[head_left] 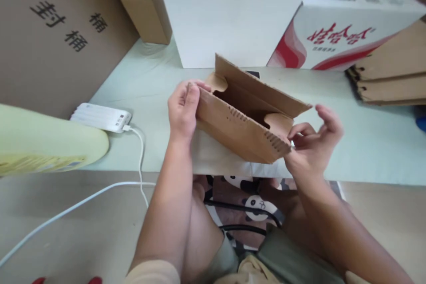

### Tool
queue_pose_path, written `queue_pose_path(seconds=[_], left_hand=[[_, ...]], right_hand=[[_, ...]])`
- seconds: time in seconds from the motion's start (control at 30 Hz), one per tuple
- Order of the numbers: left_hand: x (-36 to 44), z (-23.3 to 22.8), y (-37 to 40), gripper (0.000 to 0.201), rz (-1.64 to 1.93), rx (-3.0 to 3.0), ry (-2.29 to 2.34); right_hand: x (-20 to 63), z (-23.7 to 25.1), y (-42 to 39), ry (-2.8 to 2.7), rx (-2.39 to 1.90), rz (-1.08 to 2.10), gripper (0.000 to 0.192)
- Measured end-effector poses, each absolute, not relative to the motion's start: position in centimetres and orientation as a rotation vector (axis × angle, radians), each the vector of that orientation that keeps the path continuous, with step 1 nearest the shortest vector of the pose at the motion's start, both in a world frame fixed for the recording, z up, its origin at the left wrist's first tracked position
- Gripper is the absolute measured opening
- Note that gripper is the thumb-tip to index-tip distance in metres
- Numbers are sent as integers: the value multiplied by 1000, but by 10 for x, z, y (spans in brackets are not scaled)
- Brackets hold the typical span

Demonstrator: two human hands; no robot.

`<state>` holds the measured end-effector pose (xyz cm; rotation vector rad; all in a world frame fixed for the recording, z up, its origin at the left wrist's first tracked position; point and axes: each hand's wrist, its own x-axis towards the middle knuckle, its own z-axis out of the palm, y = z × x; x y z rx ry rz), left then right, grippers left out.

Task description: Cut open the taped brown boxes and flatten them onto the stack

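A brown cardboard box (233, 126) is tilted above the near edge of the table, its top flaps standing up and its dark inside showing. My left hand (184, 106) is closed on the box's left end, thumb on the near panel and fingers behind. At the right end, my right hand (314, 140) has its thumb by the near flap's corner and some fingers curled at the small side flap. Its index finger sticks out, apart from the board. What lies inside the box cannot be made out.
A white power bank (101, 117) with a plugged-in cable lies left, beside a pale yellow rounded object (49, 140). White cartons (233, 22) stand at the back, with a tall brown box (143, 6) to their left. Flattened cardboard (392, 73) is stacked right. A large carton (49, 31) fills the far left.
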<state>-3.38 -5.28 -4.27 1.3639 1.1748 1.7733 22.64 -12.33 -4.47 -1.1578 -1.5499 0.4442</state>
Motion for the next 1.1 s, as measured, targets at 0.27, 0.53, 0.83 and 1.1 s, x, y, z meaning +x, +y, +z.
queue_pose_path(seconds=[0.27, 0.53, 0.83, 1.1], left_hand=[[-44, -51, -45, 43, 1662, 1642, 1344], [-61, -44, -38, 10, 1785, 1138, 1335], [-12, -54, -51, 25, 1539, 755, 1316], [20, -64, -72, 77, 1256, 792, 1031]], right_hand=[[250, -54, -122, -1768, -917, 561, 22], [255, -66, -113, -1399, -1405, 780, 29], [243, -48, -122, -1877, -1036, 777, 60], [256, -48, -121, -1865, -959, 678, 68]])
